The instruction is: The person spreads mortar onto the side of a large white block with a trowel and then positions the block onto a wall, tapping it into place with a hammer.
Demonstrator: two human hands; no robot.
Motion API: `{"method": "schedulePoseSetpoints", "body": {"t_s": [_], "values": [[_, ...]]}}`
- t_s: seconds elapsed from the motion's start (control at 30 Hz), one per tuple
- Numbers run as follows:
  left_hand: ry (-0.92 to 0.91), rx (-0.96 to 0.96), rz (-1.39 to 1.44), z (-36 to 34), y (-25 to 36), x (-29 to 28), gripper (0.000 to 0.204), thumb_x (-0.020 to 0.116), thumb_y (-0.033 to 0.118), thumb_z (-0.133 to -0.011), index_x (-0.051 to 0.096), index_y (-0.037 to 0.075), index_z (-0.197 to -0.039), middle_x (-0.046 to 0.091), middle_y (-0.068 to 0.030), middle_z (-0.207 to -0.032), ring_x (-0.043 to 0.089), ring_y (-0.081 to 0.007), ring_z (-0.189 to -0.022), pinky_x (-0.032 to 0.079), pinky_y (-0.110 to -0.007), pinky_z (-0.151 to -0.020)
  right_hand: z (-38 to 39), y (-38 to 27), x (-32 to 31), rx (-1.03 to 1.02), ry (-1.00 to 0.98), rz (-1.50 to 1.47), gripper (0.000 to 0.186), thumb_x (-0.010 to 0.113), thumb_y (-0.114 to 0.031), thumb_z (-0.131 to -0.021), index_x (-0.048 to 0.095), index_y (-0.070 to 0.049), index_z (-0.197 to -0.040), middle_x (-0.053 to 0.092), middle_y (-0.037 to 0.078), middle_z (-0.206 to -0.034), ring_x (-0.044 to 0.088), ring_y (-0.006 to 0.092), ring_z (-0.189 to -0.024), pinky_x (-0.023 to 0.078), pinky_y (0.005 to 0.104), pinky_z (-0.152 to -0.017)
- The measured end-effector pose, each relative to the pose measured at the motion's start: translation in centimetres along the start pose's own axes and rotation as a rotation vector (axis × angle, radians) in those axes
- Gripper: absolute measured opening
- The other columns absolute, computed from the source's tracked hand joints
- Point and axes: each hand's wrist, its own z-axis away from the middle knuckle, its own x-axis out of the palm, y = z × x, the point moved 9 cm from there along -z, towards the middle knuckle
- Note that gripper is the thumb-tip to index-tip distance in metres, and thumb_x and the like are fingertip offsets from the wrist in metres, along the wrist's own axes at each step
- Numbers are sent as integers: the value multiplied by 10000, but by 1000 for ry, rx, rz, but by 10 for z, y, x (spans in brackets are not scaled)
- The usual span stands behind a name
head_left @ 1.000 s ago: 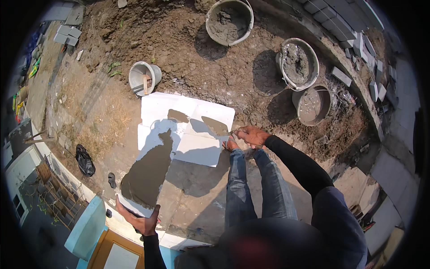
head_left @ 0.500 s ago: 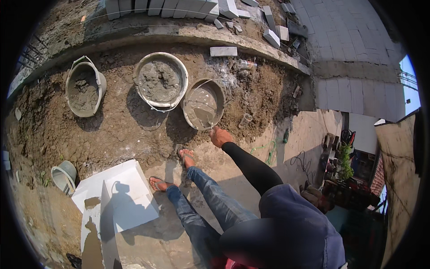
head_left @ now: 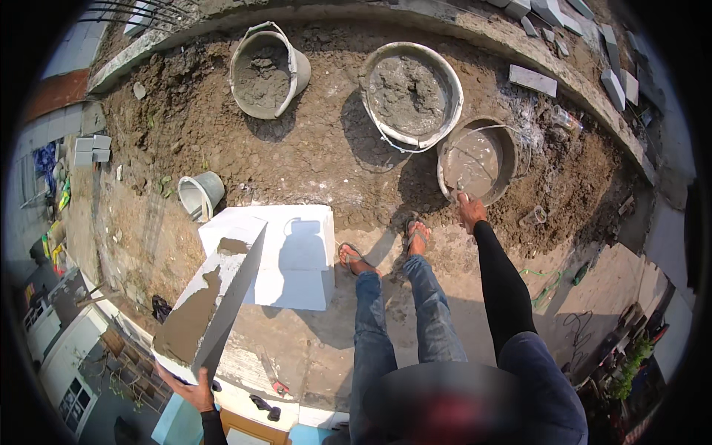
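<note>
At the lower left, my left hand (head_left: 191,389) supports the lower end of a long white lightweight concrete block (head_left: 233,297), its fingers wrapped round the end. Wet grey mortar (head_left: 189,319) coats part of the block's upper face. My right hand (head_left: 471,213) is closed at the near rim of a bucket of wet mortar (head_left: 506,167). It grips what looks like a trowel (head_left: 459,186); most of the tool is hidden by the hand and the mortar. Beside the held block, a stack of white blocks (head_left: 308,256) rests on the ground.
A large bucket of thick mortar (head_left: 454,93) and another tilted bucket (head_left: 302,74) stand on the soil. A small grey bucket (head_left: 211,189) lies near the stack. A low concrete ledge (head_left: 445,16) runs behind. A loose block (head_left: 532,80) and a plastic cup (head_left: 535,215) sit at the right.
My view has swung left, so the buckets appear farther right. My left hand has come into view on the mortared block. My right hand stays at the same bucket's rim.
</note>
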Motion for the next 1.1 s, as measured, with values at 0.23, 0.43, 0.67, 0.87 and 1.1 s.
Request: {"method": "schedulePoseSetpoints", "body": {"t_s": [0.23, 0.43, 0.67, 0.87, 1.1], "values": [[10, 7, -15, -24, 15, 14, 1216, 901, 528, -578, 334, -4, -1512, 448, -212, -1440, 409, -414, -1341, 284, -514, -1152, 55, 56, -69, 60, 94, -323, 424, 611, -517, -994, 606, -98, -930, 390, -57, -549, 362, 75, -445, 301, 301, -428], [-35, 24, -65, -29, 9, -8, 1215, 906, 511, -563, 337, 2, -1509, 455, -203, -1406, 438, -383, -1299, 321, -498, -1119, 109, -1, -56, -116, 78, -429, 334, 546, -440, -1052, 528, -145, -898, 377, -66, -552, 348, 56, -441, 294, 283, -407], [-31, 56, -91, -33, -25, -17, 1198, 932, 494, -521, 380, 13, -1469, 497, -202, -1310, 488, -392, -1194, 368, -505, -1049, 164, -91, 48, -336, -82, -396, 243, 490, -304, -1069, 494, -116, -916, 385, -59, -550, 359, 46, -438, 290, 261, -408], [-41, -38, 88, -51, -60, -12, 1217, 924, 545, -526, 388, -3, -1471, 506, -200, -1329, 492, -388, -1228, 366, -492, -1068, 177, -167, 184, -519, -321, -306, 193, 470, -218, -1054, 552, -76, -953, 406, -67, -666, 390, 32, -551, 328, 238, -491], [-9, -167, 176, -15, -120, -28, 1359, 870, 699, -561, 279, -34, -1540, 422, -216, -1479, 450, -354, -1354, 338, -472, -1144, 222, -248, 337, -768, -242, 118, 375, 569, -334, -1005, 626, 23, -1106, 615, 222, -736, 601, 281, -642, 460, 410, -628]]}}
